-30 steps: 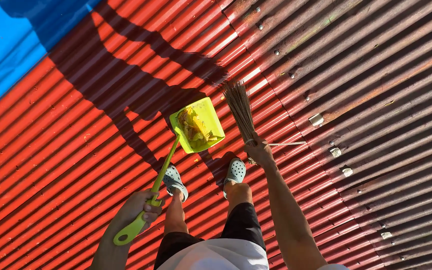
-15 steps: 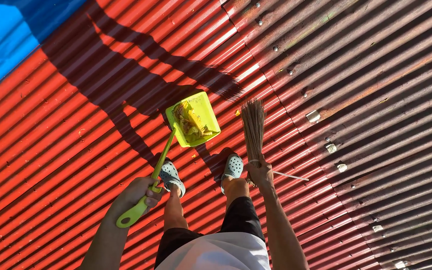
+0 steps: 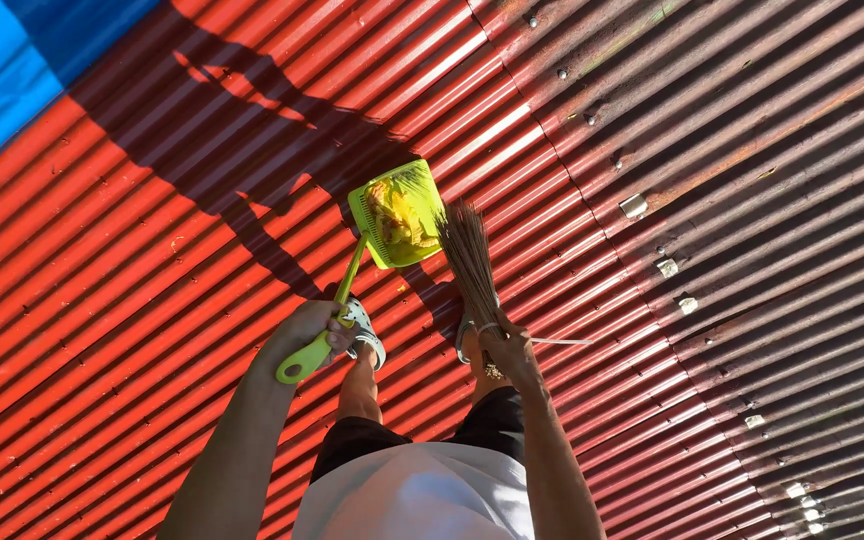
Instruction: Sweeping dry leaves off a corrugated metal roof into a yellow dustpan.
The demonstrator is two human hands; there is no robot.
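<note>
The left hand is closed around the lower end of a dustpan's long yellow-green handle; the fingers wrap it fully, and the handle's tip sticks out just below them. Up from those fingers the handle runs to the pan itself, which sits on the red roof with yellow-brown debris lying inside it.

The right hand is clenched on the bound end of a broom, a bundle of thin sticks. The bristles fan out above the fingers, and their tips appear to touch the pan's right edge, though the overlap makes that hard to judge. One loose stick pokes out sideways, to the right of the fingers.

Below and between the two hands stand the person's feet in pale shoes. Metal bolts dot the shaded roof well to the right.
</note>
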